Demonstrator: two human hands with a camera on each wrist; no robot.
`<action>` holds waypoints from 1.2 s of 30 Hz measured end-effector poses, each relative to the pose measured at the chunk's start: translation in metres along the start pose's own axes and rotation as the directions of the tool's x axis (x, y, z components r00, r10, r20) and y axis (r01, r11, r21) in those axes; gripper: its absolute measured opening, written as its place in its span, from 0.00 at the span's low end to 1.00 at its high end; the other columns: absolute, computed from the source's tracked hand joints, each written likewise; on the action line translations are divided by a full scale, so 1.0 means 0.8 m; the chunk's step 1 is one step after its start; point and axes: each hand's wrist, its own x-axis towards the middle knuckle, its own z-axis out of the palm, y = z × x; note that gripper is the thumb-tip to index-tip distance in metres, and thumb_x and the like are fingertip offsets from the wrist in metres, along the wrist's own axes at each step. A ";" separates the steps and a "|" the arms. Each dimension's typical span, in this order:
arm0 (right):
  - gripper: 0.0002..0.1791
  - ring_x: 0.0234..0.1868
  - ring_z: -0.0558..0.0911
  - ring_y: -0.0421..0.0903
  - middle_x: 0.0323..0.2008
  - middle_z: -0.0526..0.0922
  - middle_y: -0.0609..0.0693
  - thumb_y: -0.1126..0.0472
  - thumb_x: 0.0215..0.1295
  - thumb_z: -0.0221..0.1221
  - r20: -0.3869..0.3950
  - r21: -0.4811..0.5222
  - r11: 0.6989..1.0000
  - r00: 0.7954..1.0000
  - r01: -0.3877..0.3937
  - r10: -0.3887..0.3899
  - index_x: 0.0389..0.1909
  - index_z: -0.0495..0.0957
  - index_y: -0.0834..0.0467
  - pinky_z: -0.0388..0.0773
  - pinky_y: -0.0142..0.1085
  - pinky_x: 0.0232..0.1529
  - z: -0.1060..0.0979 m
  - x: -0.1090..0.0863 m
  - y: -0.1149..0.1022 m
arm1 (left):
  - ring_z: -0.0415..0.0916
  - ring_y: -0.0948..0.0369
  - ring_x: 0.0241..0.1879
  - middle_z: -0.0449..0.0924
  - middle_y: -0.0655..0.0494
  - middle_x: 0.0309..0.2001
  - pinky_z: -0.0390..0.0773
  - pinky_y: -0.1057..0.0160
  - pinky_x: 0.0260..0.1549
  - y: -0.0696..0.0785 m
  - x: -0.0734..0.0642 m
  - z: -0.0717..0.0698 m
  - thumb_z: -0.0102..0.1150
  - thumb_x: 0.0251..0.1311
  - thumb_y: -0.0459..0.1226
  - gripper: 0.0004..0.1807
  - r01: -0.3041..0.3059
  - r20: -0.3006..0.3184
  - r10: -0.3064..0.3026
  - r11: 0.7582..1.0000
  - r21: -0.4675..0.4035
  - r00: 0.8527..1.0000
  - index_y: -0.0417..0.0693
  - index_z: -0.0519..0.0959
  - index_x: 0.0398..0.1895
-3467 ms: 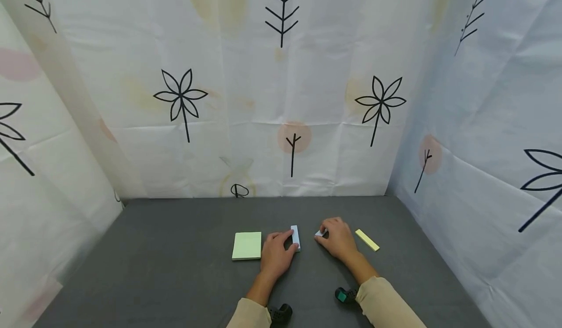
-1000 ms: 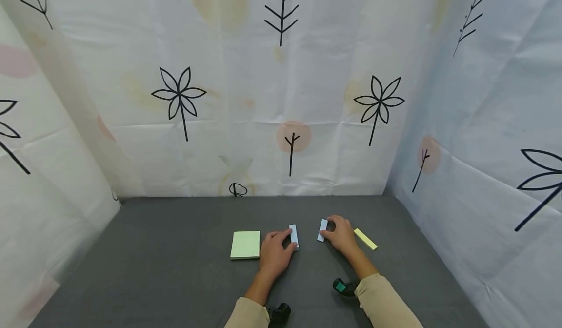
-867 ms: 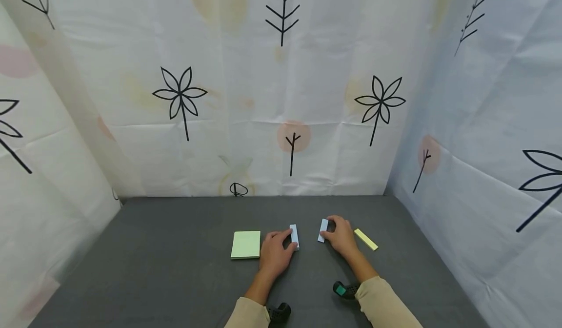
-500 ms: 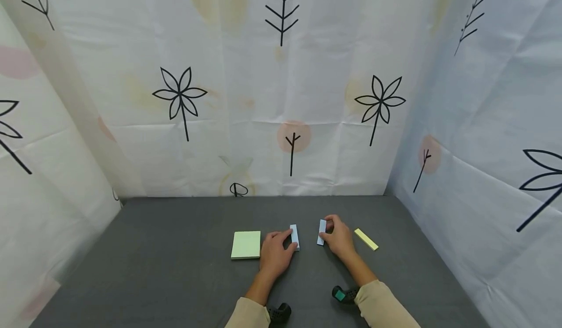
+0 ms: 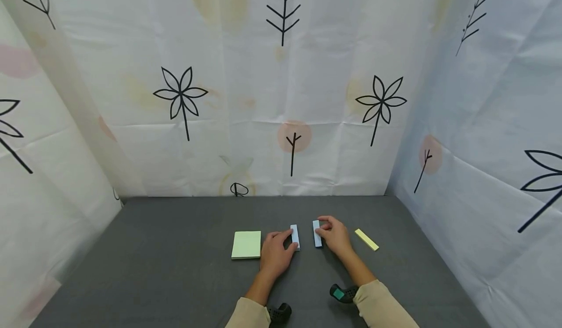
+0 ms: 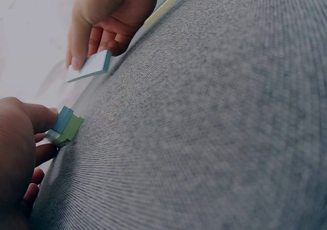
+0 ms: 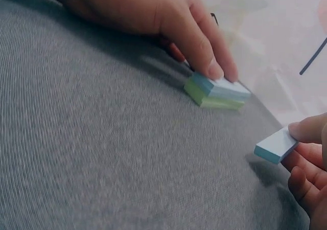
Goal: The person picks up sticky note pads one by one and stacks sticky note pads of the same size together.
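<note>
A narrow light-blue sticky note pad [image 5: 317, 235] is pinched between the thumb and fingers of my right hand [image 5: 336, 236]. In the right wrist view that pad [image 7: 276, 144] hangs above the cloth, its shadow below. To its left my left hand [image 5: 276, 254] grips a small stack [image 5: 295, 239] by its ends, thumb near and fingers far. Both wrist views show a blue strip pad [image 7: 225, 87] lying on a green strip pad [image 7: 219, 103], a little offset. The two blue pads stand apart, roughly parallel.
A square pale-green sticky note pad [image 5: 246, 245] lies left of my left hand. Beyond my right hand is a yellow strip pad [image 5: 366, 239], set aslant. Grey cloth covers the table [image 5: 153, 264], with printed white curtains [image 5: 325, 162] behind and at the sides.
My right hand has turned the blue pad from mostly hidden and slanted to nearly straight, and brought it left towards the stack. My left hand has stayed in place.
</note>
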 end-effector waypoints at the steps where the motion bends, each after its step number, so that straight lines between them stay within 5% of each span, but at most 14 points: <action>1: 0.17 0.23 0.77 0.42 0.25 0.83 0.50 0.70 0.55 0.67 0.006 0.017 1.000 1.000 -0.003 0.003 0.47 0.81 0.66 0.74 0.36 0.24 0.001 0.001 0.000 | 0.72 0.52 0.55 0.80 0.51 0.50 0.72 0.47 0.51 0.000 0.000 0.000 0.65 0.59 0.46 0.22 0.000 0.001 0.000 1.000 0.002 1.000 0.53 0.81 0.57; 10: 0.17 0.18 0.73 0.42 0.25 0.84 0.50 0.69 0.58 0.65 0.074 0.178 0.975 0.990 -0.131 0.120 0.49 0.81 0.66 0.72 0.34 0.20 0.015 0.005 -0.015 | 0.72 0.51 0.54 0.80 0.49 0.49 0.72 0.46 0.50 0.000 -0.001 0.001 0.66 0.59 0.46 0.22 0.001 -0.010 -0.001 1.000 0.012 1.000 0.52 0.82 0.56; 21: 0.18 0.16 0.72 0.41 0.23 0.82 0.49 0.69 0.59 0.65 0.132 0.302 0.932 0.977 -0.202 0.169 0.50 0.80 0.67 0.70 0.32 0.19 0.037 0.010 -0.030 | 0.72 0.50 0.54 0.79 0.49 0.51 0.72 0.46 0.51 -0.001 0.001 0.002 0.65 0.60 0.47 0.22 0.015 -0.012 -0.015 1.000 0.003 1.000 0.53 0.81 0.57; 36: 0.18 0.18 0.73 0.41 0.23 0.80 0.49 0.71 0.60 0.64 0.199 0.320 0.924 0.968 -0.212 0.153 0.51 0.78 0.70 0.69 0.32 0.19 0.050 0.009 -0.035 | 0.72 0.50 0.55 0.78 0.49 0.52 0.70 0.45 0.52 0.001 0.002 0.001 0.54 0.68 0.47 0.19 0.054 0.008 -0.054 0.998 -0.027 0.998 0.54 0.80 0.59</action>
